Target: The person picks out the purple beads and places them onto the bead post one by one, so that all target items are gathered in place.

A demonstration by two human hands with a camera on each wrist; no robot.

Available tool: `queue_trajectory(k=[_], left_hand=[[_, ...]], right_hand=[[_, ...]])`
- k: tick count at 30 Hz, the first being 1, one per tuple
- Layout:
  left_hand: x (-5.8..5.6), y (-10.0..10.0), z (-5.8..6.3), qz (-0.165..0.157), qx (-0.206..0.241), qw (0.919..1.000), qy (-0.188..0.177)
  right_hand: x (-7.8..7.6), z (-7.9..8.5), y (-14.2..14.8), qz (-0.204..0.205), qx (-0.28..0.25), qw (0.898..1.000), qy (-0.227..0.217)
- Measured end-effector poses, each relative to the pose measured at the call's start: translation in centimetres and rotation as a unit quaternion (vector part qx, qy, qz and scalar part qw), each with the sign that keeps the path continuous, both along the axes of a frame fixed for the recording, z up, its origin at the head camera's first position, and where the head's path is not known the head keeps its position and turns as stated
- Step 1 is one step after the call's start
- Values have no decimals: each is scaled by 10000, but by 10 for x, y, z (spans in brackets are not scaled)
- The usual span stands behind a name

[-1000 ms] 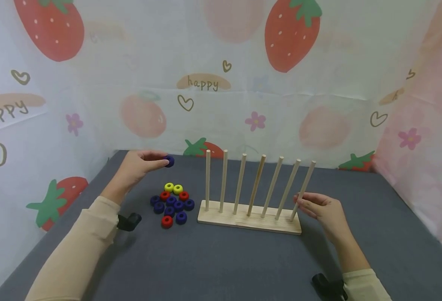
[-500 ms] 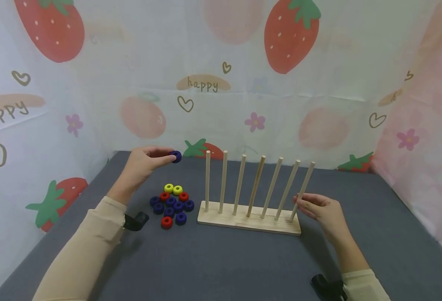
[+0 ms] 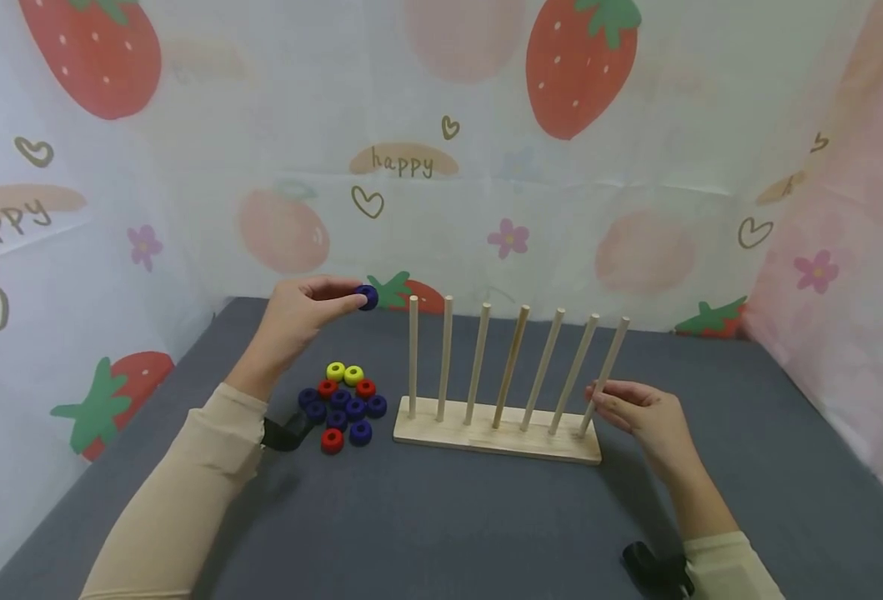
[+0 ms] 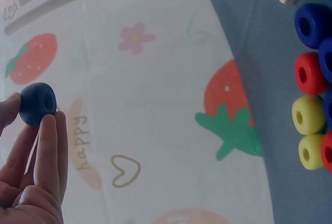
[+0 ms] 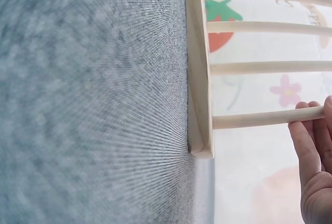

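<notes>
Between thumb and fingertips, my left hand [image 3: 302,312] pinches a dark blue ring bead [image 3: 368,297], raised in the air just left of the first peg's top. The left wrist view shows the same bead [image 4: 38,103] with its hole facing sideways. A wooden peg rack [image 3: 497,432] with a row of several upright bare pegs stands mid-table. My right hand [image 3: 644,417] pinches the rightmost peg [image 3: 608,367] low on its length; in the right wrist view thumb and fingers close round that peg [image 5: 264,118].
Left of the rack lies a cluster of beads: two yellow ones [image 3: 344,373], three red ones such as the front bead [image 3: 332,441], and several blue ones [image 3: 355,408]. A printed curtain [image 3: 441,225] hangs behind the dark grey tablecloth [image 3: 441,525].
My left hand has moved right and upward with the blue bead, closer to the leftmost peg. The right hand stays on its peg, and the rack has kept its place.
</notes>
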State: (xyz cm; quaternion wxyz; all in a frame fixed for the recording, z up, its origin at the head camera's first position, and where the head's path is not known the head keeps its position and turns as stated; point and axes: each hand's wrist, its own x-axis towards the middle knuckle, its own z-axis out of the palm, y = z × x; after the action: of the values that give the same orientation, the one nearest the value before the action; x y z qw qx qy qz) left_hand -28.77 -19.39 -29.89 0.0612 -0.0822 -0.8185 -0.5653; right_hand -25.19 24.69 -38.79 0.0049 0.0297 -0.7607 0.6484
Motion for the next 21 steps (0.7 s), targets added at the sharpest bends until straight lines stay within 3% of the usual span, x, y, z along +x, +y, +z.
queue_trajectory(k=[21], left_hand=[[9, 20, 14, -217, 561, 9979, 245]], right_hand=[[-1, 0, 0, 56, -238, 9997, 32]])
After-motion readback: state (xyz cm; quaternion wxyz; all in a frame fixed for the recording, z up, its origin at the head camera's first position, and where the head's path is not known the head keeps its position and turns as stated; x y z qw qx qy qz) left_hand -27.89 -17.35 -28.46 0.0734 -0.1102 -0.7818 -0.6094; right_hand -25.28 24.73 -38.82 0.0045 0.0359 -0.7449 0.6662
